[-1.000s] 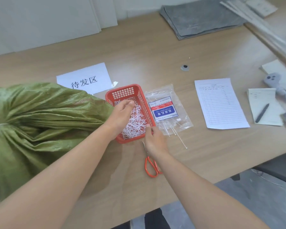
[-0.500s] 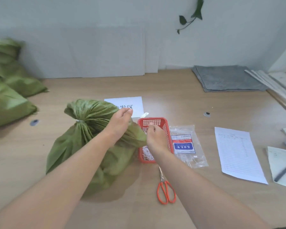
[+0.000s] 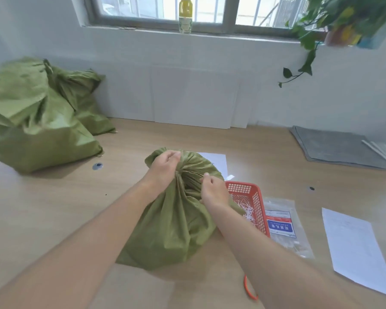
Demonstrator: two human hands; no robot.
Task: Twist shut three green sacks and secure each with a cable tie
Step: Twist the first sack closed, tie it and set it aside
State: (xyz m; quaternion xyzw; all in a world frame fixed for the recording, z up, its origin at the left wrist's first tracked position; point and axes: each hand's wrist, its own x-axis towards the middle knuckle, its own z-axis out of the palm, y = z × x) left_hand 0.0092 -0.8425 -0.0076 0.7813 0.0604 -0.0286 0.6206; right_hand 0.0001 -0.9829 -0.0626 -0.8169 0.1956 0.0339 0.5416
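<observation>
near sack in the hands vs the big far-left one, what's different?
The near sack stands upright, neck bunched on top; the far-left sack lies slumped.
The left hand grips the near sack's neck, with the right hand at it; no hand touches the far-left sack.
The near sack overlaps the red basket; the far-left sack sits apart from it.
Both are green, crinkled and filled.

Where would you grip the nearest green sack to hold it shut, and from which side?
Probably the gathered neck, wrapped round from the left, where the left hand holds it: the green sack narrows into upright pleats there, above a bulging body.
</observation>
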